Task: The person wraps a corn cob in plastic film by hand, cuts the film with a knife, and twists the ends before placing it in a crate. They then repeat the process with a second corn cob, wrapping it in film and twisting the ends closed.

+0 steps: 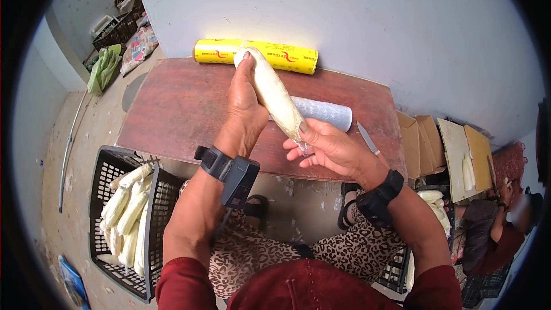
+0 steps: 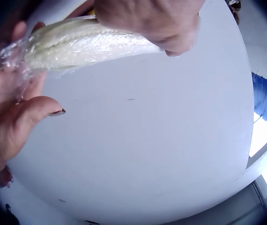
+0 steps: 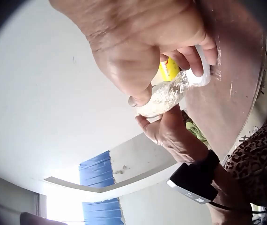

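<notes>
A pale ear of corn (image 1: 271, 90) in clear film slants over the table in the head view. My left hand (image 1: 244, 100) grips its upper part, thumb along the top end. At the lower end, my right hand (image 1: 338, 149) holds its fingers spread and fairly straight beside the loose film, thumb close to the tip. The left wrist view shows the film shining on the corn (image 2: 77, 44), the left hand (image 2: 150, 21) round one end and the right hand's open palm (image 2: 11, 105) at the other. In the right wrist view, the right hand (image 3: 138, 51) partly covers the corn (image 3: 159, 101).
A yellow roll (image 1: 298, 60) lies along the back of the red-brown table (image 1: 172, 103). A clear film roll (image 1: 327, 112) and a knife (image 1: 367, 136) are to the right. Black crates with corn, one at left (image 1: 152, 218), flank the legs. Cardboard (image 1: 422, 143) and another person are at right.
</notes>
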The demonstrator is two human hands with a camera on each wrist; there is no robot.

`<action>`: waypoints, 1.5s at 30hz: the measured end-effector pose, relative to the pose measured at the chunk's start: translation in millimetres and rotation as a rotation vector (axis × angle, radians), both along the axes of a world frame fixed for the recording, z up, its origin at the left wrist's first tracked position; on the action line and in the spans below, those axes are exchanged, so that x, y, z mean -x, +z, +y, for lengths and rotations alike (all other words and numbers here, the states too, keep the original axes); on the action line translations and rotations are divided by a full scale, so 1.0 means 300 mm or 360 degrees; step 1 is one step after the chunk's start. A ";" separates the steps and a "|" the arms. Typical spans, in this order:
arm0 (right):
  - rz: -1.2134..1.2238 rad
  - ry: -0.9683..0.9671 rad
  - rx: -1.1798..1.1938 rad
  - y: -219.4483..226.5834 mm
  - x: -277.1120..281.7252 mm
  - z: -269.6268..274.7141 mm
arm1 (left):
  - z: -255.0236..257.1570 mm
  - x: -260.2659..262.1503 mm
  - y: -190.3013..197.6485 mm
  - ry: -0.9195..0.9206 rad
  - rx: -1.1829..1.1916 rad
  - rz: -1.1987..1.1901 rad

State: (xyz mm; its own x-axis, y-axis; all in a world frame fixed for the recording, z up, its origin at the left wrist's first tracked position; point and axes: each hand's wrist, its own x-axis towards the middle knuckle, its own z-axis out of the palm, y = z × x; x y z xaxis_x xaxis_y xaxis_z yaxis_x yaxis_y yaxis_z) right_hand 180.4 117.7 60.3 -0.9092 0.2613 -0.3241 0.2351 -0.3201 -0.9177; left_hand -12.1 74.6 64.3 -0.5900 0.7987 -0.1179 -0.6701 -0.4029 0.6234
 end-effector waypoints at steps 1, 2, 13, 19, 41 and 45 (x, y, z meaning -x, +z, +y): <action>0.0009 0.0002 0.0034 -0.009 0.002 0.003 | 0.001 0.002 -0.002 0.0001 0.0003 0.0015; 0.0018 0.0003 0.0068 -0.028 0.003 0.011 | 0.003 0.004 -0.006 0.0000 0.0006 0.0031; -0.0032 0.0004 0.0103 -0.029 0.004 0.018 | 0.025 0.018 -0.035 0.0133 0.0048 0.0002; -0.0070 -0.0054 -0.0114 0.000 -0.003 0.012 | 0.021 0.031 -0.023 0.0058 0.0007 0.0011; 0.0252 -0.0210 -0.0398 0.058 -0.099 0.093 | -0.155 -0.049 -0.010 -0.0891 -0.0348 -0.0414; 0.0426 -0.0385 -0.0197 0.046 -0.120 0.131 | -0.193 -0.129 0.017 -0.1146 -0.0270 -0.0340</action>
State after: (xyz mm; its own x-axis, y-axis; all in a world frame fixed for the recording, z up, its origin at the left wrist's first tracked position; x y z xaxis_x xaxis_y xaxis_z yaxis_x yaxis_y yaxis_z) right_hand 216.3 156.9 74.2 -0.8645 0.5013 -0.0358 -0.0872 -0.2199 -0.9716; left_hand 26.7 16.7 69.3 0.1039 0.9945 -0.0127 -0.9022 0.0996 0.4197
